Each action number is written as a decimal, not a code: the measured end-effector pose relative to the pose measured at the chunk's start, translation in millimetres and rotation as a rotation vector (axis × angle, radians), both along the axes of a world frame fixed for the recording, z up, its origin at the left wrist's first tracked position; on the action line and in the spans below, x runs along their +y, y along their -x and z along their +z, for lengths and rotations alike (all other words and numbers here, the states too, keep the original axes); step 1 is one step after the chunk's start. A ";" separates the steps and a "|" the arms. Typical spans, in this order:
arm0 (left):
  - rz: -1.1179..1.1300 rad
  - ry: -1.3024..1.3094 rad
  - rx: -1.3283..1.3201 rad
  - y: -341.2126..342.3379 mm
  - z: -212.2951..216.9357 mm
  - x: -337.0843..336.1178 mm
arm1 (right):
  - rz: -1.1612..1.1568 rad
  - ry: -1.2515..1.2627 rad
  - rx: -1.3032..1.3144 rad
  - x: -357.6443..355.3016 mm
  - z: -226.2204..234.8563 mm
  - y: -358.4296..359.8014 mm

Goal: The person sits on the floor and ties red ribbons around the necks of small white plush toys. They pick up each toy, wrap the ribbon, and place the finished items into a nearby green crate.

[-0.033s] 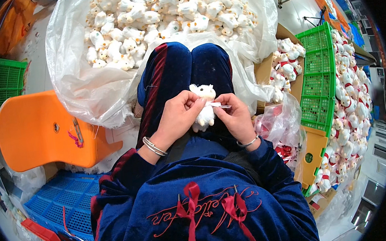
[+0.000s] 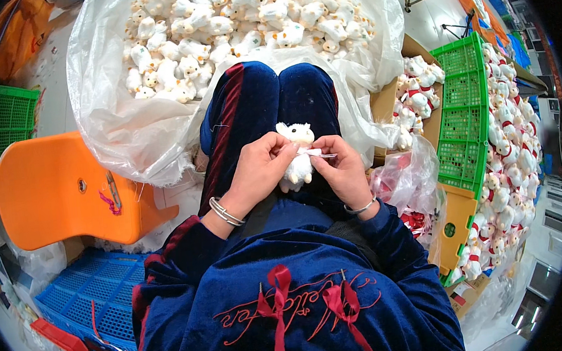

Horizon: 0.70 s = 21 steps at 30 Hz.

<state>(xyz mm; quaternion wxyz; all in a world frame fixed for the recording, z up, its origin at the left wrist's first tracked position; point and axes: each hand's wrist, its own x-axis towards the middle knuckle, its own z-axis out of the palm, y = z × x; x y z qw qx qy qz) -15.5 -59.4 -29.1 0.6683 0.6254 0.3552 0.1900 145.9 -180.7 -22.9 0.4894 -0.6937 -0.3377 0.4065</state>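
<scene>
Item: one small white plush toy (image 2: 297, 153), centre of frame, on the lap; left hand (image 2: 258, 169) and right hand (image 2: 342, 169) each in a pinching grip on the pale ribbon (image 2: 314, 152) at its neck; risk: ribbon could slip if either pinch loosens. Clear plastic bag (image 2: 123, 129), upper frame: plush too many to count; one orange chair (image 2: 55, 192), left; two green crates (image 2: 464, 119), right.

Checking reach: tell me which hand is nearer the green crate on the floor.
Right. The right hand holds the small white plush toy over the lap, on the side toward the green crate; the left hand grips the toy from the far side.
</scene>
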 end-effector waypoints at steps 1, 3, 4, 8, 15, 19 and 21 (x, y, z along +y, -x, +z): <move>0.005 -0.005 -0.021 -0.5 -2.7 -0.6 | -0.001 -0.005 -0.011 0.7 0.3 -0.2; 0.005 -0.020 -0.042 0.1 -6.8 -1.9 | 0.012 0.048 0.071 2.7 7.5 -2.1; 0.000 -0.029 -0.042 2.2 -8.4 -3.3 | 0.018 0.074 0.112 3.1 9.9 -3.9; -0.027 -0.066 -0.007 6.9 2.0 -8.2 | 0.067 0.164 0.186 -4.1 10.5 -20.6; -0.054 -0.015 -0.032 11.6 -0.2 -12.1 | 0.063 0.182 0.153 -7.8 4.6 -19.2; -0.064 0.024 -0.034 12.0 1.7 -11.7 | 0.093 0.059 -0.081 -8.5 1.9 -18.4; -0.062 0.060 -0.045 12.0 3.3 -12.2 | 0.127 -0.051 -0.366 -6.4 3.2 -17.4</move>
